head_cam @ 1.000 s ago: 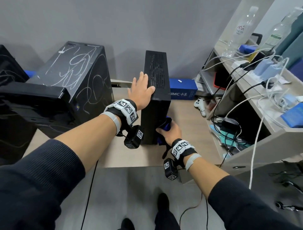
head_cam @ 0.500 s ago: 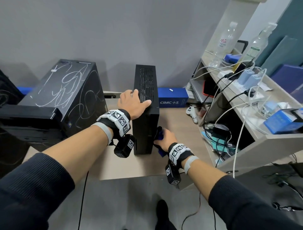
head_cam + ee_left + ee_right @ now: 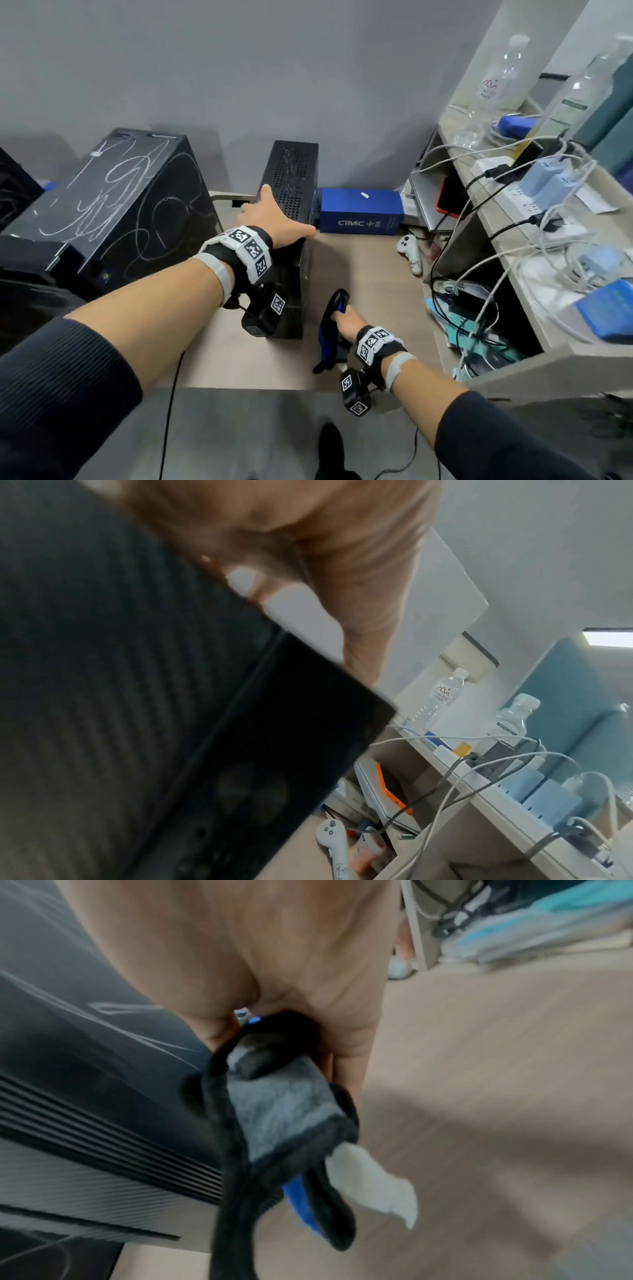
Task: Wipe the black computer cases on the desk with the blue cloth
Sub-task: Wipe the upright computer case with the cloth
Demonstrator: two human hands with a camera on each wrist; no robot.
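A slim black computer case (image 3: 291,185) stands upright mid-desk. My left hand (image 3: 279,217) rests flat on its top near the front, fingers straight and thumb along the right edge; in the left wrist view the palm (image 3: 325,547) lies over the case's edge (image 3: 171,696). My right hand (image 3: 344,317) grips the bunched blue cloth (image 3: 327,339), which hangs over the desk a short way right of that case, apart from it. In the right wrist view the cloth (image 3: 284,1110) shows grey, a black hem and a white tag. A bigger black case (image 3: 120,198) with white scribbles sits at the left.
A blue box (image 3: 359,212) lies behind the slim case against the wall. A white controller (image 3: 411,250) lies on the desk (image 3: 370,281) by a shelf unit (image 3: 513,205) full of cables, chargers and bottles (image 3: 493,89). The desk's front edge is near my right wrist.
My right hand has pulled the cloth off the slim case's right side, toward me and rightward. The left hand has stayed on the case top.
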